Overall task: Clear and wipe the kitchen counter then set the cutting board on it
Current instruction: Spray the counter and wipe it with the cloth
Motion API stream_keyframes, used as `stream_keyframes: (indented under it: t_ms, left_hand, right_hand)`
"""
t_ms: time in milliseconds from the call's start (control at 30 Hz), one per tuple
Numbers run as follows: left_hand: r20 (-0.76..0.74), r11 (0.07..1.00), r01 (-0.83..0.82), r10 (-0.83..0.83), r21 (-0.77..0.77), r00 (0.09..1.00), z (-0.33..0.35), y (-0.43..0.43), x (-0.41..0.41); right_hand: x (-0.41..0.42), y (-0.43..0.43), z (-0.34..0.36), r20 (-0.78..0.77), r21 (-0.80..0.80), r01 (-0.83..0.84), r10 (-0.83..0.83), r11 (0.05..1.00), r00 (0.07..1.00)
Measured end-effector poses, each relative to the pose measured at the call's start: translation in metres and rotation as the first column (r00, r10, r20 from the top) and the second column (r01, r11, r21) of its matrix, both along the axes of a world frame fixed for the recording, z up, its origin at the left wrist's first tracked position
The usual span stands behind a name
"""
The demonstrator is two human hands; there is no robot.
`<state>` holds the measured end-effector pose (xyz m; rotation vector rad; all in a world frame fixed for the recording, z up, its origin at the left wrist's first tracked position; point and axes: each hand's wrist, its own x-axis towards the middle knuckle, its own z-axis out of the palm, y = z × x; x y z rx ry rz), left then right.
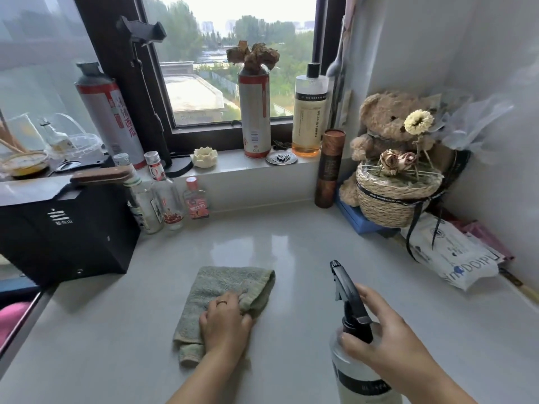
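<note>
A folded green cloth (224,284) lies flat on the pale grey counter (291,246), near the front middle. My left hand (224,322) presses down on the cloth's near right part, fingers curled into the fabric. To the right, my right hand (379,336) grips the neck of a clear spray bottle (358,371) with a black trigger head, its nozzle pointing away towards the middle of the counter. No cutting board can be made out for certain.
A black box (64,228) stands at the left, with three small glass bottles (166,199) beside it. A brown tube (329,167), a teddy bear (388,123) behind a woven basket (393,199), and a white packet (449,255) crowd the right. Cans and bottles line the windowsill (230,164).
</note>
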<state>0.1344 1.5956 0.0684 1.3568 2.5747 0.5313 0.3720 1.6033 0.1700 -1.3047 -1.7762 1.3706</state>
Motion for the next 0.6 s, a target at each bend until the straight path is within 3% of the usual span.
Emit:
stream_keyframes:
  t_ms: [33,67,100,167,267,300,367,433,467,500,533,567,600]
  left_hand:
    - [0.173,0.990,-0.067,0.045,0.124,0.984,0.007,-0.005,-0.004]
    - [0.430,0.950,-0.190,0.068,0.248,0.900,0.015,-0.010,-0.011]
    - [0.665,0.890,-0.338,0.053,0.307,0.745,0.023,-0.016,-0.021]
    - [0.930,0.814,-0.521,-0.062,0.258,0.363,0.033,-0.035,-0.039]
    - [0.982,0.863,-0.487,-0.180,0.135,-0.047,0.047,-0.062,-0.051]
    - [0.975,0.879,-0.467,-0.179,0.098,-0.131,0.048,-0.069,-0.052]
    - [0.974,0.888,-0.459,-0.126,0.026,-0.188,0.043,-0.079,-0.051]
    - [0.975,0.877,-0.480,-0.086,-0.022,-0.203,0.040,-0.086,-0.047]
    - [0.989,0.871,-0.492,-0.060,-0.015,-0.136,0.035,-0.089,-0.046]
    - [0.999,0.868,-0.496,-0.030,0.032,0.012,0.029,-0.092,-0.045]
    - [0.962,0.881,-0.461,0.027,0.105,0.270,0.025,-0.096,-0.045]
    - [0.828,0.906,-0.399,0.114,0.140,0.549,0.021,-0.098,-0.045]
    - [0.662,0.926,-0.341,0.157,0.159,0.733,0.021,-0.100,-0.045]
  right_hand:
    - [-0.002,0.000,-0.001,-0.014,-0.018,-0.034,0.033,0.999,0.999]
    - [-0.004,0.000,0.000,-0.012,-0.036,-0.069,0.069,0.997,0.998]
    - [-0.008,0.001,0.000,-0.017,-0.043,-0.116,0.116,0.992,0.993]
    - [-0.017,0.001,0.003,-0.031,-0.063,-0.261,0.260,0.963,0.965]
    - [-0.040,-0.001,0.009,-0.097,-0.124,-0.496,0.487,0.859,0.868]
    - [-0.049,-0.003,0.010,-0.101,-0.142,-0.544,0.535,0.827,0.839]
    - [-0.066,-0.008,0.009,-0.090,-0.169,-0.600,0.594,0.782,0.799]
    - [-0.079,-0.013,0.006,-0.097,-0.201,-0.652,0.648,0.731,0.756]
    - [-0.084,-0.015,0.005,-0.108,-0.222,-0.676,0.671,0.703,0.733]
    - [-0.088,-0.017,0.004,-0.118,-0.239,-0.693,0.688,0.680,0.716]
    - [-0.091,-0.017,0.003,-0.118,-0.247,-0.701,0.697,0.669,0.707]
    - [-0.092,-0.016,0.001,-0.115,-0.247,-0.703,0.701,0.666,0.704]
    - [-0.094,-0.016,-0.001,-0.114,-0.250,-0.701,0.698,0.668,0.707]
